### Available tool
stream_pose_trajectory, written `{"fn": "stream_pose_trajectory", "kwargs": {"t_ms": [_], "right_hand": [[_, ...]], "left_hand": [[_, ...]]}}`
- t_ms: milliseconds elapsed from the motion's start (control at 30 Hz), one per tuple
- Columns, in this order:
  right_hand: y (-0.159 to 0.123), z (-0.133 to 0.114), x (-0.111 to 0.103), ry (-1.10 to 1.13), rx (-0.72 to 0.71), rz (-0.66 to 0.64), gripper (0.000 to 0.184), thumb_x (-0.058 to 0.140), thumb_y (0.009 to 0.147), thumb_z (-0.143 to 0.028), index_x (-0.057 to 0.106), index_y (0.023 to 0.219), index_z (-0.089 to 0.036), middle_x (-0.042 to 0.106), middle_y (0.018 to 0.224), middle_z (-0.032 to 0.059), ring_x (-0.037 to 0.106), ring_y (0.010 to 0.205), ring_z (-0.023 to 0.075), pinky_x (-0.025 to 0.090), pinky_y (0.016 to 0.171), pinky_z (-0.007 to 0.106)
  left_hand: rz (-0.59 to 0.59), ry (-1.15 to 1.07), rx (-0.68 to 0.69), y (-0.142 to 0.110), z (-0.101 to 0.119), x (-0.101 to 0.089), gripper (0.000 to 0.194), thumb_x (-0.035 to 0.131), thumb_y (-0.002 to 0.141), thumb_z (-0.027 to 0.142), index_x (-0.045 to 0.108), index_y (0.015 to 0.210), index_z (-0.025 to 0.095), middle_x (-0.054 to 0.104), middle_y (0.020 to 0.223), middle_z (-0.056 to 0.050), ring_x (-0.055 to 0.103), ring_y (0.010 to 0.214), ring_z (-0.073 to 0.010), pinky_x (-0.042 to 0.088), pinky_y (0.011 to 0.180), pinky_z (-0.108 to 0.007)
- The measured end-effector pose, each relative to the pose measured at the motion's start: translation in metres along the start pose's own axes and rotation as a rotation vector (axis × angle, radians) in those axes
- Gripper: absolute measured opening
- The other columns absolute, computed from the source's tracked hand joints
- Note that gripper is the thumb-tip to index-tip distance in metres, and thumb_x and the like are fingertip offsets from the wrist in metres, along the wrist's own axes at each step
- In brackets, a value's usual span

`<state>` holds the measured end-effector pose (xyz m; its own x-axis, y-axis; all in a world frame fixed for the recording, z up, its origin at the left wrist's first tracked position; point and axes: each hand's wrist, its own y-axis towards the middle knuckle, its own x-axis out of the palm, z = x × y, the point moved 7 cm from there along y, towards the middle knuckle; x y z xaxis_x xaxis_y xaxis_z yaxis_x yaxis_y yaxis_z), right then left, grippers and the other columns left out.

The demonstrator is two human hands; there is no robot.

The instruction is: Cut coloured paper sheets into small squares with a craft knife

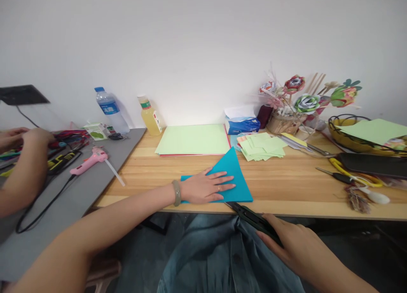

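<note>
My left hand (206,187) lies flat on folded blue paper (237,180) at the front edge of the wooden table, its fingers spread. One corner of the paper points up and away from me. My right hand (291,242) grips a dark utility knife (254,220) just in front of the table edge. The knife slants up to the left, and its tip is at the paper's lower edge. Whether the blade touches the paper I cannot tell. Small light green paper pieces (262,146) lie in a loose pile behind the blue paper, to the right.
Green sheets (193,139), a yellow drink bottle (151,117) and a tissue pack (242,124) stand along the wall. Paper flowers (307,103) and a basket (359,142) are at right. On the grey table (104,166) lies a pink glue gun (90,160), near another person's hands (28,138).
</note>
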<state>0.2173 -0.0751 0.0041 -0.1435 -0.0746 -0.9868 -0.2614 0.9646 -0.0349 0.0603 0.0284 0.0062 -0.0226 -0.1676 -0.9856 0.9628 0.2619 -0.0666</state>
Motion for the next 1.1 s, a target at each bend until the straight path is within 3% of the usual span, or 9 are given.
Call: {"fn": "stream_pose_trajectory", "kwargs": {"t_ms": [267,933,1100], "right_hand": [[0.003,-0.006,0.003,-0.048,-0.011,-0.038,0.03,0.036,0.091,-0.04,0.055,0.099,-0.018,0.071,0.08,0.006,0.068,0.07,0.0289,0.047,0.053,0.035],[0.009,-0.021,0.001,-0.025,-0.085,0.056,0.022,0.043,0.089,-0.038,0.055,0.094,-0.021,0.07,0.07,0.0023,0.067,0.061,0.0245,0.04,0.046,0.029],[0.011,-0.026,0.0,-0.033,-0.08,0.0,0.022,0.042,0.09,-0.037,0.054,0.093,-0.02,0.07,0.073,0.003,0.068,0.063,0.025,0.042,0.047,0.03]], "left_hand": [[-0.015,-0.021,-0.013,0.0,0.0,-0.001,0.05,0.019,0.097,0.044,0.018,0.144,0.026,0.015,0.152,0.0,0.005,0.14,-0.0181,0.007,0.11,-0.042],[-0.003,-0.058,-0.012,0.0,-0.002,0.0,0.048,0.018,0.098,0.041,0.018,0.144,0.026,0.016,0.152,0.0,0.005,0.14,-0.0166,0.007,0.111,-0.042],[0.004,-0.064,-0.006,0.0,-0.002,0.0,0.048,0.017,0.098,0.041,0.019,0.144,0.025,0.017,0.151,0.0,0.006,0.14,-0.0171,0.009,0.11,-0.044]]}}
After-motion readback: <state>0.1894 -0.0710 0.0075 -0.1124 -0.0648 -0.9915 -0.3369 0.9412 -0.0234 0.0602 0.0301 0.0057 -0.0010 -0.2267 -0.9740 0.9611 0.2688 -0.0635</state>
